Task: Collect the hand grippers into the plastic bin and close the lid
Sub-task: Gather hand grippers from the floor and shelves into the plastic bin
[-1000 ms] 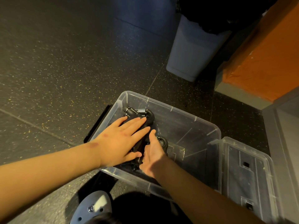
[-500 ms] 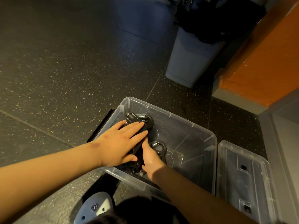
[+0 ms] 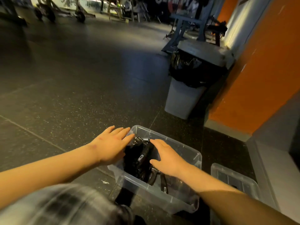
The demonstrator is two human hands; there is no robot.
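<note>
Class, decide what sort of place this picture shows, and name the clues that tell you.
Probably a gym: a speckled rubber floor, metal machine frames at the back, and spring hand grippers in the plastic bin.

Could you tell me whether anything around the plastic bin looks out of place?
Nothing is spilled. The hand grippers are heaped on the left side of the bin, and the lid lies on the floor beside it.

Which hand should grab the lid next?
Probably the right hand: the lid lies just right of the bin, on that hand's side. The left hand is over the bin's left rim, farther away.
</note>
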